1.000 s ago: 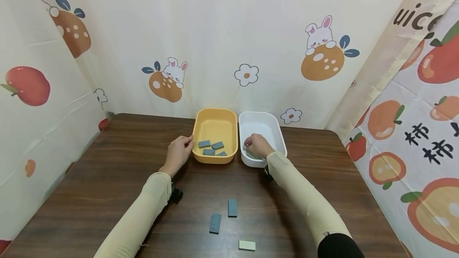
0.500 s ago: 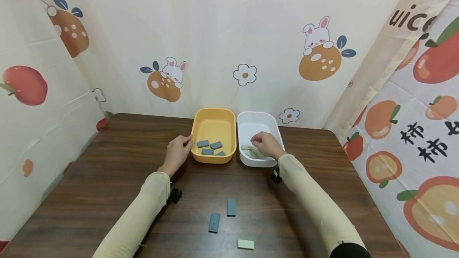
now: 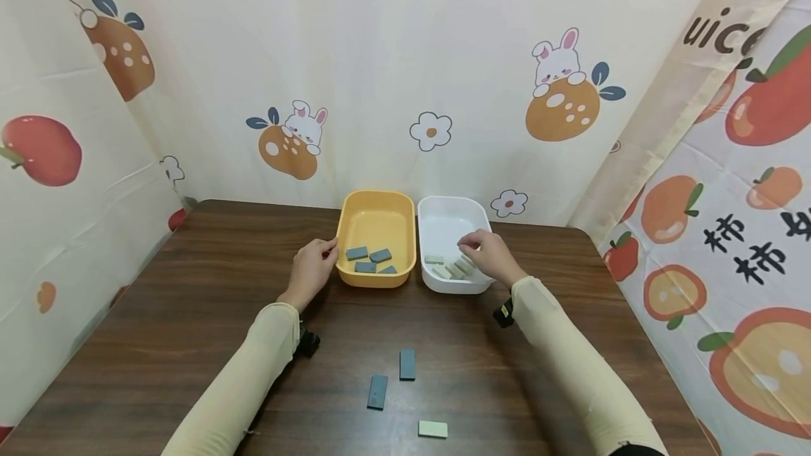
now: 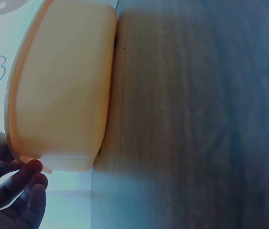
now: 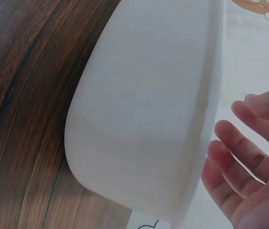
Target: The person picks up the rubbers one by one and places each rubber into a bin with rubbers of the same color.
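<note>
My left hand (image 3: 310, 269) pinches the left rim of a yellow plastic tub (image 3: 379, 220); the left wrist view shows thumb and fingertips at that rim. Several dark blue-grey rectangular blocks (image 3: 365, 267) lie inside it. My right hand (image 3: 493, 255) hovers over the right side of a white plastic tub (image 3: 446, 217), fingers loosely bent. In the right wrist view, nothing is between its fingers (image 5: 239, 143). Several pale green blocks (image 3: 441, 271) lie in the white tub's near end.
On the brown wooden table (image 3: 228, 259), two dark blue-grey blocks (image 3: 376, 392) lie nearer the front. A pale green block (image 3: 433, 429) is close by. A printed curtain (image 3: 374, 76) stands behind the tubs.
My right hand has moved right and back from the pale green blocks in the white tub, so more of them show. My left hand stays at the yellow tub's rim.
</note>
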Motion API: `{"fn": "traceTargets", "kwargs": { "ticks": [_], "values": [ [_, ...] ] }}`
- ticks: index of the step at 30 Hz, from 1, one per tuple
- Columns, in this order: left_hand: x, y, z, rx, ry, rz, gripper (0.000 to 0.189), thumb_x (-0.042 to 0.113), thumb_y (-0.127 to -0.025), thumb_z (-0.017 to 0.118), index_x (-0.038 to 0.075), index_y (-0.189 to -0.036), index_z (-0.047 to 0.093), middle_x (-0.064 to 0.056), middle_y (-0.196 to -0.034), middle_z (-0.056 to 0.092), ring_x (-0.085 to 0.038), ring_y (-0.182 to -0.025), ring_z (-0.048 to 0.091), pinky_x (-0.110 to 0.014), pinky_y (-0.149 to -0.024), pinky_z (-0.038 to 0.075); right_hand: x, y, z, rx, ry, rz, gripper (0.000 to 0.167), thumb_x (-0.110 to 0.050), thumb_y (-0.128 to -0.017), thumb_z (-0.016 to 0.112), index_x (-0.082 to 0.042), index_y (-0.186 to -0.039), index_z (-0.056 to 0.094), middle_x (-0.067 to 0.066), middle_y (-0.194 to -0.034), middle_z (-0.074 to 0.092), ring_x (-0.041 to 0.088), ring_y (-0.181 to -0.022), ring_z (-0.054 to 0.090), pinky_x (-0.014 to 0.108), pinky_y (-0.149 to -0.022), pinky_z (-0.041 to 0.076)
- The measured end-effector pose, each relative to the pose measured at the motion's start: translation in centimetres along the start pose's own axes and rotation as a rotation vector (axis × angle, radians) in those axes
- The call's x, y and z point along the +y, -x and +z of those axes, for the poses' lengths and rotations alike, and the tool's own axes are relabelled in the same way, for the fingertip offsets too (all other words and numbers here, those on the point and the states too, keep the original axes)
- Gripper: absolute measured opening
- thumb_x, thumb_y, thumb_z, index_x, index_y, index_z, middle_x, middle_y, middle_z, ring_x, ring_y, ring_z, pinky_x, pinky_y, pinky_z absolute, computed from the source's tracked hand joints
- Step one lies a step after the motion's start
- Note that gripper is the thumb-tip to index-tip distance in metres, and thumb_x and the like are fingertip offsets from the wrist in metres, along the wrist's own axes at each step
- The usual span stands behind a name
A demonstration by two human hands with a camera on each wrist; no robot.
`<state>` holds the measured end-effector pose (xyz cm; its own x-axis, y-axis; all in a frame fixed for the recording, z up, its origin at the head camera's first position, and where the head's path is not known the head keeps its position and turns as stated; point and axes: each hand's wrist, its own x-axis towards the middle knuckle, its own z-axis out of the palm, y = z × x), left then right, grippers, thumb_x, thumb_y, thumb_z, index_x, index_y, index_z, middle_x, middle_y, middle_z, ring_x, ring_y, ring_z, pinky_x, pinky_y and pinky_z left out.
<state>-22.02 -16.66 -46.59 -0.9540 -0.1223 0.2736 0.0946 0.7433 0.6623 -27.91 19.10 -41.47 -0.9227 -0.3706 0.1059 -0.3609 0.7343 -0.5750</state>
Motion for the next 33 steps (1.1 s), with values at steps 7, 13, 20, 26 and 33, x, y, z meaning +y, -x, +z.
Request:
{"fn": "traceTargets", "kwargs": {
  "ticks": [7, 13, 20, 26, 33],
  "values": [
    [0.0, 0.0, 0.1, -0.007, 0.001, -0.001, 0.034, 0.017, -0.097, 0.057, 0.004, -0.127, 0.064, -0.017, -0.112, 0.069, -0.028, -0.089, 0.064, -0.043, -0.077, 0.052, 0.5, 0.8, -1.0, 0.054, -0.003, 0.024, 0.025, -0.016, -0.096, 0.058, 0.002, -0.107, 0.071, 0.016, -0.108, 0.069, 0.029, -0.098, 0.060, 0.045, -0.086, 0.050],
    [-0.1, -0.1, 0.0, 0.001, 0.006, 0.004, 0.033, 0.017, -0.097, 0.057, 0.003, -0.126, 0.064, -0.017, -0.111, 0.070, -0.028, -0.088, 0.063, -0.042, -0.075, 0.051, 0.8, 1.5, -2.0, 0.098, 0.005, 0.066, 0.024, -0.015, -0.097, 0.057, 0.002, -0.108, 0.070, 0.019, -0.109, 0.067, 0.029, -0.097, 0.059, 0.044, -0.085, 0.050],
    [0.1, -0.1, -0.1, 0.002, 0.013, -0.003, 0.033, 0.018, -0.097, 0.057, 0.004, -0.126, 0.065, -0.016, -0.112, 0.070, -0.027, -0.088, 0.063, -0.041, -0.075, 0.051, 1.4, 2.3, -2.7, 0.139, 0.003, 0.157, 0.030, -0.018, -0.099, 0.053, 0.003, -0.116, 0.066, 0.021, -0.112, 0.065, 0.030, -0.096, 0.058, 0.043, -0.084, 0.051],
    [0.0, 0.0, 0.0, 0.001, 0.010, -0.011, 0.034, 0.020, -0.097, 0.057, 0.006, -0.127, 0.065, -0.015, -0.111, 0.070, -0.026, -0.085, 0.062, -0.040, -0.074, 0.050, 1.9, 2.9, -2.8, 0.139, -0.016, 0.224, 0.031, -0.020, -0.099, 0.052, 0.003, -0.116, 0.065, 0.021, -0.109, 0.067, 0.029, -0.093, 0.060, 0.039, -0.079, 0.053],
    [0.0, 0.0, 0.1, 0.004, 0.013, -0.003, 0.034, 0.020, -0.097, 0.057, 0.005, -0.126, 0.065, -0.015, -0.111, 0.070, -0.027, -0.088, 0.063, -0.042, -0.076, 0.051, 2.9, 3.4, -2.6, 0.100, -0.021, 0.283, 0.033, -0.021, -0.100, 0.051, 0.003, -0.118, 0.064, 0.022, -0.113, 0.066, 0.031, -0.096, 0.061, 0.043, -0.083, 0.054]
  ]
}}
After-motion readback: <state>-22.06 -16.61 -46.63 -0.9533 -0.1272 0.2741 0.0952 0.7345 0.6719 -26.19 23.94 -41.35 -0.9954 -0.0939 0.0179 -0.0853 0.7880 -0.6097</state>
